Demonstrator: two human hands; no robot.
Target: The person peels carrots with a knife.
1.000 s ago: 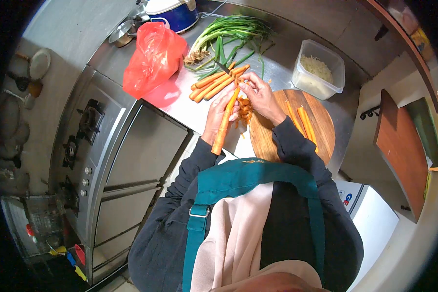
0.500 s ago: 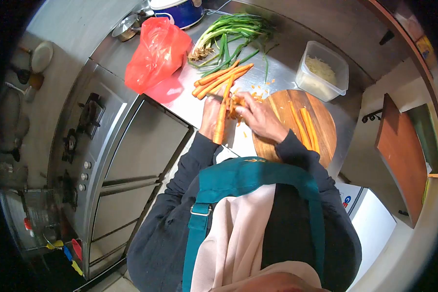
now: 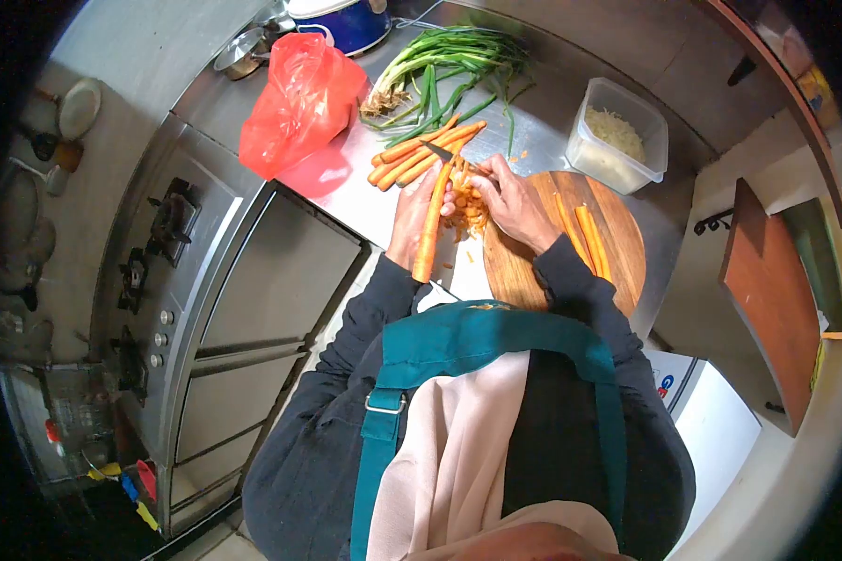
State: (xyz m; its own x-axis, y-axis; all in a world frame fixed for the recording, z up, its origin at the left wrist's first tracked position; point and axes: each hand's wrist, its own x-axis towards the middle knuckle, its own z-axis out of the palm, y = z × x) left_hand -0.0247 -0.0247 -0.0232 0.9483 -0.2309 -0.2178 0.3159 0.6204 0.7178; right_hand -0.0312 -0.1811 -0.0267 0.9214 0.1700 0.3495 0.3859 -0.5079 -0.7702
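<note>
The held carrot (image 3: pixel 430 229) is gripped in the left hand (image 3: pixel 409 222), whose fingers are closed around it. It is held lengthwise above the near edge of the counter (image 3: pixel 544 122), its thick end pointed toward the body. A knife (image 3: pixel 437 151) is grasped in the right hand (image 3: pixel 516 209); its dark blade is angled across the far end of the held carrot, toward the left. The handle is mostly hidden by the fingers.

Orange peelings (image 3: pixel 471 217) are heaped beneath and between the hands, with small scraps scattered nearby. Just beyond the left hand, a group of whole carrots (image 3: pixel 412 161) is laid side by side. To the right, a round wooden board (image 3: pixel 516 271) is partly covered by the right forearm, and bright peeled carrots (image 3: pixel 593 238) are set on it.

Farther out, a bunch of green onions (image 3: pixel 454 61) is spread behind the whole carrots, roots turned to the left. A red plastic bag (image 3: pixel 299 107) is placed left of them, with a metal pan (image 3: pixel 243 53) and a blue pot (image 3: pixel 354 28) behind it. Beyond the board, a clear plastic container (image 3: pixel 585 154) is partly filled with pale shreds (image 3: pixel 616 134). A gas stove (image 3: pixel 210 178) is seen at the left.
</note>
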